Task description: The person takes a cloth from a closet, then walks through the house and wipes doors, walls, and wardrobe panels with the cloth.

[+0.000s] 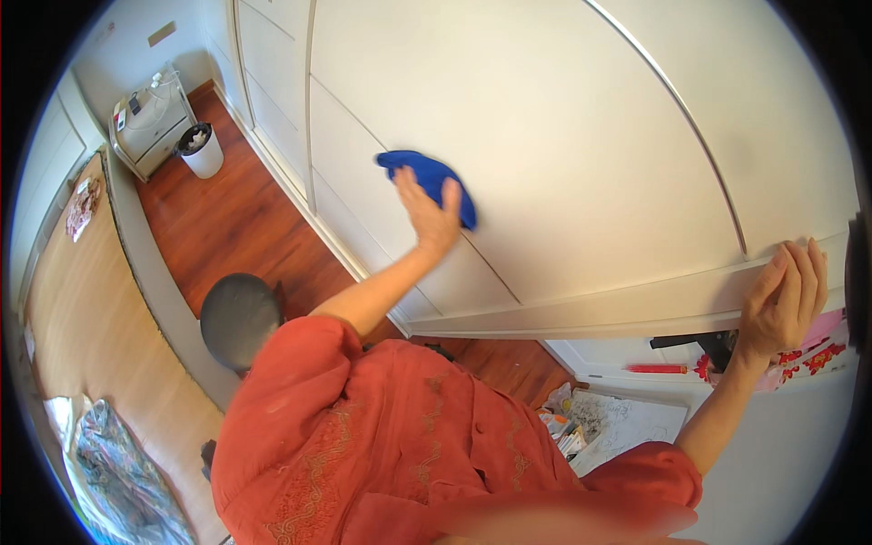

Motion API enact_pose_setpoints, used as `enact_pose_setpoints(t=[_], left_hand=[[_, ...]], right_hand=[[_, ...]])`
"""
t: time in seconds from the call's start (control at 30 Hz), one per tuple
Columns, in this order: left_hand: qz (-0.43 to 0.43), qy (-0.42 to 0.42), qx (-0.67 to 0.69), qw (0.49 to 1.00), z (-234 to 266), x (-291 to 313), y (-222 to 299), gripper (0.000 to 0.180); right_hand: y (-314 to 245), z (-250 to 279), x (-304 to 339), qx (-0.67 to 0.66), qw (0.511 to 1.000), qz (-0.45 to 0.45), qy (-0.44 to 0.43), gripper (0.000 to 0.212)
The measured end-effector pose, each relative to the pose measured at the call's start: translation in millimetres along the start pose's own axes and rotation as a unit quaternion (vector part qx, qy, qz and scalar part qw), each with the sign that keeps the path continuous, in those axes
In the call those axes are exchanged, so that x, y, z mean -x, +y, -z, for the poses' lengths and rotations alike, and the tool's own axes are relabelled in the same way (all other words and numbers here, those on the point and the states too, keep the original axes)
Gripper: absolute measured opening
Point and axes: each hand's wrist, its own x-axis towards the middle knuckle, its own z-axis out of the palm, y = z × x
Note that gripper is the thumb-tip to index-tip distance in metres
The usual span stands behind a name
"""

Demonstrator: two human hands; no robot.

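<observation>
Against the white wardrobe door (545, 127), my left hand (431, 218) holds a blue cloth (434, 177) pressed to the panel. The thumb stands apart from the fingers, and part of the cloth is covered by the hand. Far to the right, my right hand (788, 300) has its fingers bent over the door's edge (699, 286), with the wrist below it. A thin dark groove and a curved metal strip (672, 91) run across the door face.
A black round stool seat (241, 320) is beside my left arm. Beyond it are a white bin (202, 153) and a bedside cabinet (154, 123) on the wooden floor. A bed board (100, 309) lines the left. Papers and bags (568, 422) lie below the door, near red decorations (808, 361).
</observation>
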Motion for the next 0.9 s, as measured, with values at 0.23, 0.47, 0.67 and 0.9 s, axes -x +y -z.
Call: enact_pose_setpoints(t=[0.23,0.47,0.67,0.9], left_hand=[[-0.348,-0.137,0.021,0.927,9.1,33.3,47.3,0.094],[-0.049,-0.046,-0.062,0.996,24.7,-18.3,-87.8,0.082],[0.089,0.038,-0.033,0.995,39.7,-164.3,-114.0,0.083],[0.113,0.084,0.014,0.990,1.9,-37.6,-59.2,0.072]], right_hand=[[4.9,2.0,2.5,0.023,1.000,0.014,-0.003,0.009],[6.3,1.7,1.5,0.036,0.999,0.021,-0.011,0.012],[13.1,-1.6,5.1,0.035,0.999,0.037,0.004,0.014],[18.2,0.3,10.9,0.055,0.998,0.042,-0.003,0.014]])
